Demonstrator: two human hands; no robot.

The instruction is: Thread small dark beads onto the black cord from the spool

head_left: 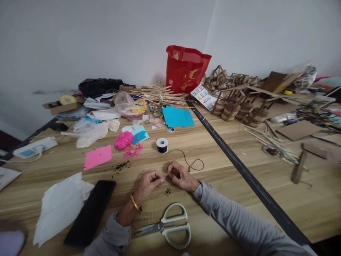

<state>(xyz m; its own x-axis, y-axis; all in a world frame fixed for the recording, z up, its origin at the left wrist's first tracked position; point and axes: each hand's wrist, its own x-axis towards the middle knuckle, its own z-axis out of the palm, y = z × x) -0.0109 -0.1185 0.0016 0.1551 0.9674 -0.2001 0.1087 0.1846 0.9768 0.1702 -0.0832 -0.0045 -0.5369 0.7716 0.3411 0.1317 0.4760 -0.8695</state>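
Note:
Near the middle of the table, my left hand (149, 183) is closed, thumb and index finger pinched together; whatever lies between them is too small to make out. Facing it, fingertips almost meeting, my right hand (181, 176) is also closed with curled fingers around something tiny and dark that I cannot identify. Small black beads (168, 192) lie just below the fingertips. A spool of black cord (162, 146) stands beyond the hands, and its loose cord (199, 168) loops on the table behind my right hand. White-handled scissors (165, 226) rest in front, blades pointing left.
Small dark pieces (122, 166) lie left of my hands, near a pink sheet (98, 157) and pink yarn (124, 140). A black phone (90, 212) and white tissue (60, 208) are at front left. A red bag (186, 69) and wooden buckets (230, 110) stand behind.

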